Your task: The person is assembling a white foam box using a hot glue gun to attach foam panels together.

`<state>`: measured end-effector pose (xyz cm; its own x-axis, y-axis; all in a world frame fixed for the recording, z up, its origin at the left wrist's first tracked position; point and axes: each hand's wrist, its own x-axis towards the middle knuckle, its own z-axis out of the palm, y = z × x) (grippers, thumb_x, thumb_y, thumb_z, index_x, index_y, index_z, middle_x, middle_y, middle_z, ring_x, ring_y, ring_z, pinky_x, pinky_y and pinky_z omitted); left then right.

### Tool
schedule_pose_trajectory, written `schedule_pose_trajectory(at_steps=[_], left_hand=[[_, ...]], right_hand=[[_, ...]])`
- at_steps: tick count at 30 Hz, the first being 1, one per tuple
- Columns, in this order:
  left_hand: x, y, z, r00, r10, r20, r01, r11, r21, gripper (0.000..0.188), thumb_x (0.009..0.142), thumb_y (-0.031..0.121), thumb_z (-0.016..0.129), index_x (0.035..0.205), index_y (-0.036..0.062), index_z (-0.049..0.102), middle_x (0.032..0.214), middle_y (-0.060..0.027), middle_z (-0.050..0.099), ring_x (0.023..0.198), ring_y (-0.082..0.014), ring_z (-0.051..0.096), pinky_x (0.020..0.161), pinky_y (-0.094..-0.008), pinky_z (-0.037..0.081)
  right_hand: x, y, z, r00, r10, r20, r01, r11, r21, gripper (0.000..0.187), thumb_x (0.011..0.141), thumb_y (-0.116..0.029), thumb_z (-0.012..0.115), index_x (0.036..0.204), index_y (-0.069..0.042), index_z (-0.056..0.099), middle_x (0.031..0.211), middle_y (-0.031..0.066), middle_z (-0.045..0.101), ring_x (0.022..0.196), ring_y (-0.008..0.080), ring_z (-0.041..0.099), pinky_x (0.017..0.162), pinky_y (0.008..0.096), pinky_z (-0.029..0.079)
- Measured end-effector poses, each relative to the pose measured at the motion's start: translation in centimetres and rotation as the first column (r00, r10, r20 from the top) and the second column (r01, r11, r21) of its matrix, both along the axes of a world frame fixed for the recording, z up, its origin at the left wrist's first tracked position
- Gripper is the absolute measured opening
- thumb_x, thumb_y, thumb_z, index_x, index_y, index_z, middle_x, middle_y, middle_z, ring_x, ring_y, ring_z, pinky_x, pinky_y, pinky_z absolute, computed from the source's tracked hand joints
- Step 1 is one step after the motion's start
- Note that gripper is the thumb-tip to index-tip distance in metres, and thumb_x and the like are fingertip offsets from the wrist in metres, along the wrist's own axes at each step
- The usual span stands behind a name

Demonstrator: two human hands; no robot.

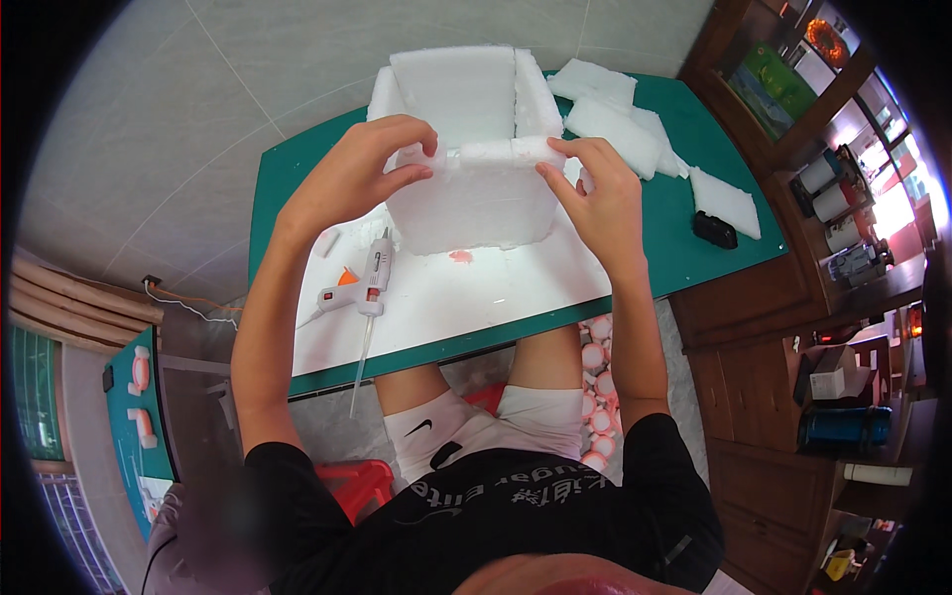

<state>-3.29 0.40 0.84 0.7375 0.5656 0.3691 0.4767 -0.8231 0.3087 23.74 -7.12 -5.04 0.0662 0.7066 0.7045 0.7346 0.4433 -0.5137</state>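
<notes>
A white foam box (474,203), open at the top, stands on the white sheet in front of me. Short foam pieces (486,150) line the top edge of its near wall. My left hand (389,164) curls around the near left corner, thumb below and fingers above the edge. At the near right corner, my right hand (593,178) pinches the rim between thumb and fingers. To the left of the box lies a white glue gun (375,276) with an orange trigger and a glue stick poking out behind. A small foam offcut (325,243) rests beside it.
Loose foam sheets (613,129) lie at the table's right, with a black object (714,229) near one. The green tabletop (684,268) borders a wooden cabinet (764,416). A red stool (357,486) and pink-and-white round pieces (598,397) are below.
</notes>
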Motion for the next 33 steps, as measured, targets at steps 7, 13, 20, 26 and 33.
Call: schedule_pose_trajectory(at_steps=[7,13,20,26,33], left_hand=[[1.3,-0.1,-0.1,0.998,0.070,0.006,-0.069,0.992,-0.102,0.024,0.085,0.017,0.074,0.102,0.0048,0.062,0.100,-0.0113,0.069,0.090,-0.0271,0.063,0.080,-0.0379,0.050],[1.5,0.3,-0.5,0.997,0.077,0.018,-0.074,0.990,-0.120,0.028,0.083,0.015,0.076,0.105,0.0043,0.064,0.098,-0.0089,0.070,0.089,-0.0250,0.063,0.083,-0.0359,0.050],[1.4,0.7,-1.0,0.998,0.061,0.026,-0.058,0.991,-0.124,0.025,0.083,0.014,0.076,0.103,0.0059,0.064,0.098,-0.0072,0.068,0.088,-0.0231,0.062,0.083,-0.0346,0.050],[1.6,0.4,-0.7,0.997,0.071,0.006,-0.069,0.987,-0.146,0.025,0.084,0.015,0.075,0.103,0.0068,0.061,0.098,-0.0074,0.067,0.087,-0.0234,0.061,0.080,-0.0349,0.049],[1.8,0.2,-0.7,0.999,0.052,0.005,-0.051,0.992,-0.114,0.025,0.085,0.015,0.075,0.103,0.0072,0.058,0.097,-0.0092,0.066,0.087,-0.0247,0.062,0.079,-0.0358,0.049]], right_hand=[[0.0,0.1,0.0,1.000,0.001,-0.008,-0.001,1.000,0.006,0.026,0.082,-0.020,0.078,0.103,-0.007,0.072,0.095,0.0072,0.067,0.058,0.0205,0.054,0.058,0.0300,0.048],[-0.1,0.2,-0.2,1.000,0.005,-0.014,-0.005,1.000,0.018,0.026,0.082,-0.020,0.078,0.103,-0.007,0.072,0.095,0.0073,0.067,0.058,0.0204,0.054,0.057,0.0298,0.047],[-0.1,0.2,-0.3,0.999,0.010,-0.032,-0.010,1.000,0.011,0.026,0.081,-0.021,0.079,0.102,-0.006,0.071,0.094,0.0074,0.066,0.060,0.0201,0.054,0.057,0.0294,0.047],[-0.1,0.4,-0.8,0.998,0.031,-0.054,-0.029,0.999,0.022,0.028,0.082,-0.021,0.078,0.104,-0.006,0.068,0.100,0.0076,0.065,0.063,0.0193,0.055,0.058,0.0286,0.048],[-0.3,0.6,-1.2,0.996,0.044,-0.076,-0.042,0.999,0.025,0.029,0.084,-0.020,0.077,0.107,-0.006,0.066,0.103,0.0087,0.063,0.067,0.0198,0.057,0.059,0.0284,0.048]])
